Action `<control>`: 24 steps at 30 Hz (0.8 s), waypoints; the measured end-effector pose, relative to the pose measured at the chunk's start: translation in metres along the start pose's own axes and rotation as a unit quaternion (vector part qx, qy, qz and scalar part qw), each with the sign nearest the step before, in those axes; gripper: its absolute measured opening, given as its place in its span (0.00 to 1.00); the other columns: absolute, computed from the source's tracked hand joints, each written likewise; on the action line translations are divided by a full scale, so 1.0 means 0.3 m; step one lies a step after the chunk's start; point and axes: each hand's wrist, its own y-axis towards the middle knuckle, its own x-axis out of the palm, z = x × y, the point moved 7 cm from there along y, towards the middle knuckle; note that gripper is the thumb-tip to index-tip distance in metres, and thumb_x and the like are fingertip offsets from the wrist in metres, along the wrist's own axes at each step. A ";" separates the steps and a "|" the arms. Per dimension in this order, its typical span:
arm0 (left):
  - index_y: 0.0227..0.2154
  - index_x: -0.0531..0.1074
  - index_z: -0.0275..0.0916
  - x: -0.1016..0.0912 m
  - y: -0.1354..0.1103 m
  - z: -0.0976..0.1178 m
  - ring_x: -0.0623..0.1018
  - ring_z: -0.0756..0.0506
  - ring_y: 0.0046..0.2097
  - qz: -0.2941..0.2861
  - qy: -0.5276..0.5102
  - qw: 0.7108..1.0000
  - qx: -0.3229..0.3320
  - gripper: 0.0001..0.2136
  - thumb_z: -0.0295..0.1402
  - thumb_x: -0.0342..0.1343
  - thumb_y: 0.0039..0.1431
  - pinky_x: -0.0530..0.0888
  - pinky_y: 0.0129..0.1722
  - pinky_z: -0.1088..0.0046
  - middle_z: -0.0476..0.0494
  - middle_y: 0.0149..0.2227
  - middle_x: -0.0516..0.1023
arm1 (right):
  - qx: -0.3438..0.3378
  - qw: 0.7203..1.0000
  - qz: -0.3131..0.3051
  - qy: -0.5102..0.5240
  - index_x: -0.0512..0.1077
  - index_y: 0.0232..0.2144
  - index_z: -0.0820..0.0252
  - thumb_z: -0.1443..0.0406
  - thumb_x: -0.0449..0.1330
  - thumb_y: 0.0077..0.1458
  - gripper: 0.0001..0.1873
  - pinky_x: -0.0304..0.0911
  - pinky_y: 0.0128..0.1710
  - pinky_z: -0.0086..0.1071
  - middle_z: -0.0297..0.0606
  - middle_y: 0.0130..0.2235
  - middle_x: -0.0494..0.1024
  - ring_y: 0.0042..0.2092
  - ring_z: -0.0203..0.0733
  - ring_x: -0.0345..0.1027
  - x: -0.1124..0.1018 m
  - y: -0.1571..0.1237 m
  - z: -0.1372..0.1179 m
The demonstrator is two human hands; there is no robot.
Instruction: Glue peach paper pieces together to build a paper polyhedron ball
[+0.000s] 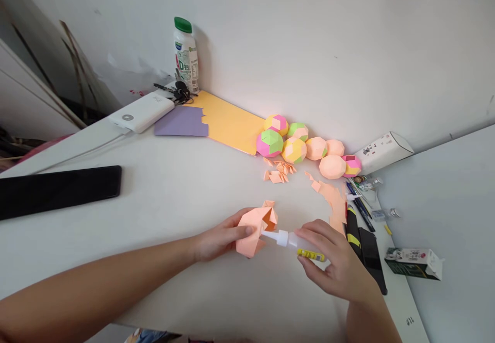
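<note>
My left hand [220, 240] is closed around a partly built peach paper ball [256, 229] with an open side, just above the white table [174, 198]. My right hand [336, 265] grips a small clear glue bottle [292, 242] with a yellow label. Its white nozzle points left and touches the opening of the paper ball. Loose folded peach paper pieces [279, 172] lie behind, and more peach pieces [333, 201] lie to the right.
Several finished coloured paper balls [297, 147] line the wall. Orange paper [228, 121], purple paper [181, 122], a white power bank [141, 113], keys [176, 91] and a green-capped bottle [185, 54] sit at the back. A black phone [58, 191] lies left; pens [359, 203] and small boxes lie right.
</note>
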 end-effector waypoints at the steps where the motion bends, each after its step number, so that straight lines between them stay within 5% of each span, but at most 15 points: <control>1: 0.56 0.60 0.43 -0.003 0.000 -0.005 0.72 0.42 0.47 0.006 0.000 1.000 -0.006 0.22 0.40 0.54 0.60 0.71 0.42 0.66 0.38 0.51 0.70 | 0.001 1.000 0.003 -0.001 0.65 0.51 0.58 0.73 0.57 0.53 0.22 0.67 0.33 0.37 0.45 0.40 0.72 0.38 0.44 0.66 -0.001 0.000 0.002; 9: 0.54 0.61 0.41 0.002 0.005 0.002 0.72 0.47 0.36 0.005 0.017 1.000 0.001 0.22 0.40 0.55 0.58 0.71 0.34 0.69 0.43 0.39 0.72 | 0.009 0.999 0.031 -0.022 0.64 0.52 0.57 0.72 0.57 0.54 0.22 0.67 0.33 0.38 0.45 0.40 0.72 0.38 0.45 0.66 -0.003 0.001 0.006; 24: 0.54 0.61 0.42 -0.005 0.006 -0.005 0.72 0.45 0.37 0.021 0.001 1.000 -0.007 0.21 0.40 0.54 0.59 0.72 0.34 0.68 0.41 0.41 0.72 | -0.015 0.999 0.030 -0.017 0.64 0.52 0.57 0.74 0.57 0.51 0.24 0.67 0.32 0.37 0.45 0.39 0.72 0.37 0.45 0.66 -0.003 0.005 -0.016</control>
